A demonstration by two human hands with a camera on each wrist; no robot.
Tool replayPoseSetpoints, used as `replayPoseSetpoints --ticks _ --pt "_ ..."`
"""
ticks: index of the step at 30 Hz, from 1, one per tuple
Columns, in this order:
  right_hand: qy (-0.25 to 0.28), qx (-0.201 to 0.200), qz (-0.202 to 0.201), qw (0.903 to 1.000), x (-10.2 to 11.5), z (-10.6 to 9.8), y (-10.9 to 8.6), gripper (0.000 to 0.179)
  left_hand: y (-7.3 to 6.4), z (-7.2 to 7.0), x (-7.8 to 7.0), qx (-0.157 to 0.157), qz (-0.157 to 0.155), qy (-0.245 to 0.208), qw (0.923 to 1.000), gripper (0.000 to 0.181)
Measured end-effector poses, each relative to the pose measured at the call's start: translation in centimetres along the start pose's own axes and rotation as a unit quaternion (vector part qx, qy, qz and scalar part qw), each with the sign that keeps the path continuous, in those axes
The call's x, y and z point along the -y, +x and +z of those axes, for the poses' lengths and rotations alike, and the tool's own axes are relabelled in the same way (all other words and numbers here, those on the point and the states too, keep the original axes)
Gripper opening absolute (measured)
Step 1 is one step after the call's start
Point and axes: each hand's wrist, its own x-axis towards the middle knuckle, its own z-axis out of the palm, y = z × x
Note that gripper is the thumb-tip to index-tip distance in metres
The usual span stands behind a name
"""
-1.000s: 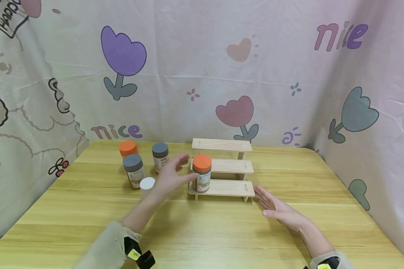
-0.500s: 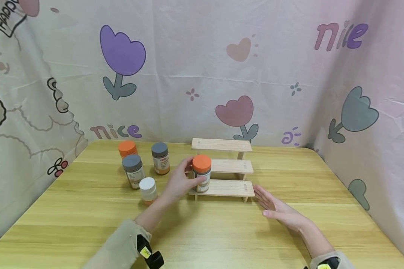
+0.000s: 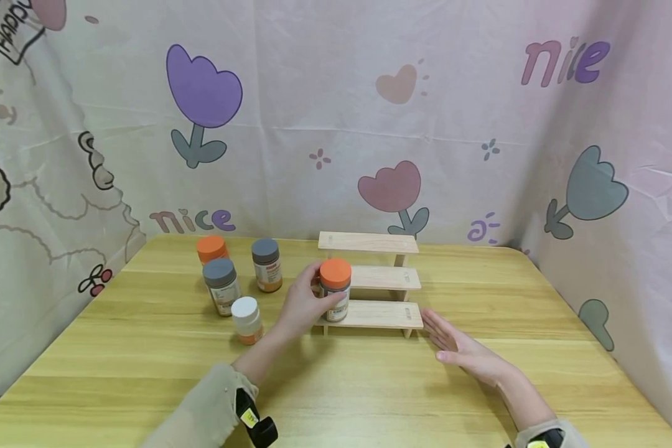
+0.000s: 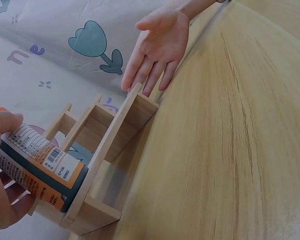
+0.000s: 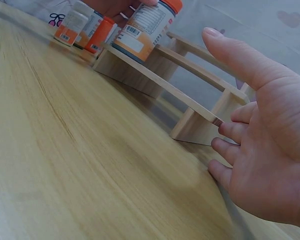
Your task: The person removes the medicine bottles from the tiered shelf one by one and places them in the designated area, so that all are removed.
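An orange-capped bottle (image 3: 336, 275) with a printed label stands upright on the left end of the lowest step of a three-step wooden rack (image 3: 385, 315). My left hand (image 3: 304, 305) grips it from the left, thumb across the front and fingers behind. The left wrist view shows the bottle's barcode label (image 4: 55, 160) and its base on the step. At the rack's right end is my right hand (image 3: 470, 353), fingers straight. Its fingertips (image 5: 229, 131) touch or nearly touch the lowest step's end, and it holds nothing.
Left of the rack stand a white-capped bottle (image 3: 247, 322), a grey-capped bottle (image 3: 223, 291), another grey-capped bottle (image 3: 267, 267) farther back, and an orange-capped one (image 3: 211, 249) partly hidden. A printed curtain (image 3: 302, 93) hangs behind the wooden table (image 3: 369, 398).
My left hand has moved right from beside the orange-capped bottle and closed round it. The white-capped bottle has come into fuller view. The right hand stays in place.
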Motion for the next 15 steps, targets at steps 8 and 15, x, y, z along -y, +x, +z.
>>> replayPoseSetpoints --ticks 8,15 --pt "0.007 0.000 0.002 1.0000 -0.06 0.00 0.00 0.076 -0.07 -0.02 -0.16 0.005 -0.003 0.000 1.0000 0.061" --pt "0.006 0.001 0.001 1.0000 -0.05 0.03 0.03 0.076 -0.03 0.06 -0.21 0.007 -0.002 -0.006 1.0000 0.061"
